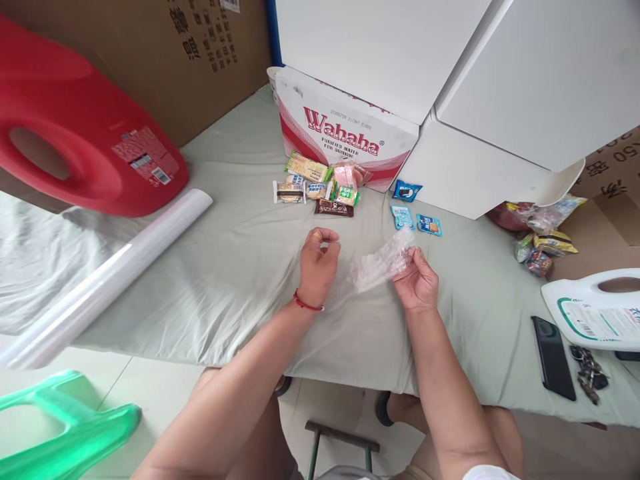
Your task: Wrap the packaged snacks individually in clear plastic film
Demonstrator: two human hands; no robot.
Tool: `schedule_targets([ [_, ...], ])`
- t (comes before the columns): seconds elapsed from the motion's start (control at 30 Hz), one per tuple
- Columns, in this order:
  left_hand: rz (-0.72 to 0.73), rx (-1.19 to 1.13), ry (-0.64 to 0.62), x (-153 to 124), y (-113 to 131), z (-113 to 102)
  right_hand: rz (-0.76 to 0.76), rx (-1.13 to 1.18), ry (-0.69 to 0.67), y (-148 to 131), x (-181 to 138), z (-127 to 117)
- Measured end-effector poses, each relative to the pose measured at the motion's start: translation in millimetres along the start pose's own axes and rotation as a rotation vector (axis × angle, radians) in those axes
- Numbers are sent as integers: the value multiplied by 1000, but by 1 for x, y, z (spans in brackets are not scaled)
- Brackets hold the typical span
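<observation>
My right hand (pixel 418 280) pinches a crumpled clear plastic bag (pixel 383 260) between thumb and fingers, and the bag stretches out to the left over the cloth. My left hand (pixel 320 263), with a red cord on its wrist, hovers left of the bag; its fingers are loosely curled, with a gap between thumb and forefinger and nothing in them. Beyond it lies a cluster of wrapped snacks, among them a long green-yellow packet (pixel 307 167), a dark brown bar (pixel 334 208) and a pink packet (pixel 345 175). Several small blue packets (pixel 403 217) lie beyond the bag.
A Wahaha water carton (pixel 345 127) backs the snacks, beside white boxes (pixel 380 47). At left are a red jug (pixel 90 120) and a plastic film roll (pixel 115 273). A phone (pixel 553 357), keys (pixel 590 373), a white jug (pixel 595 310) and more snack packets (pixel 553 241) lie right.
</observation>
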State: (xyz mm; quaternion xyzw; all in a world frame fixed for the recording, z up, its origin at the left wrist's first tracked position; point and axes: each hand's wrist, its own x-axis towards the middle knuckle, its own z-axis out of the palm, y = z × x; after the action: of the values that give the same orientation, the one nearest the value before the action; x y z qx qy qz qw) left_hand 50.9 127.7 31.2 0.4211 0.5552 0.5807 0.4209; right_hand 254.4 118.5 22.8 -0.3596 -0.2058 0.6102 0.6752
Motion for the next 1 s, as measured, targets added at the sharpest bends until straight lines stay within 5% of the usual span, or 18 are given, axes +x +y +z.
schedule_targets([
  [0.17,99,-20,-441,-14,15,4,52,-126,-91,6,-6,6],
  [0.27,66,46,-564,-25,13,13,59,-149,-92,10,-9,9],
  [0.43,-78,-33,-448,-21,-1,21,51,-141,-110,10,-9,9],
  [0.67,-236,-328,-259,-9,-3,23,18,-111,35,-2,7,-4],
  [0.9,-77,-168,-108,-8,-7,18,241,-218,-63,10,0,7],
  [1.0,-71,-220,-132,-5,-6,16,183,-354,-56,18,-3,6],
])
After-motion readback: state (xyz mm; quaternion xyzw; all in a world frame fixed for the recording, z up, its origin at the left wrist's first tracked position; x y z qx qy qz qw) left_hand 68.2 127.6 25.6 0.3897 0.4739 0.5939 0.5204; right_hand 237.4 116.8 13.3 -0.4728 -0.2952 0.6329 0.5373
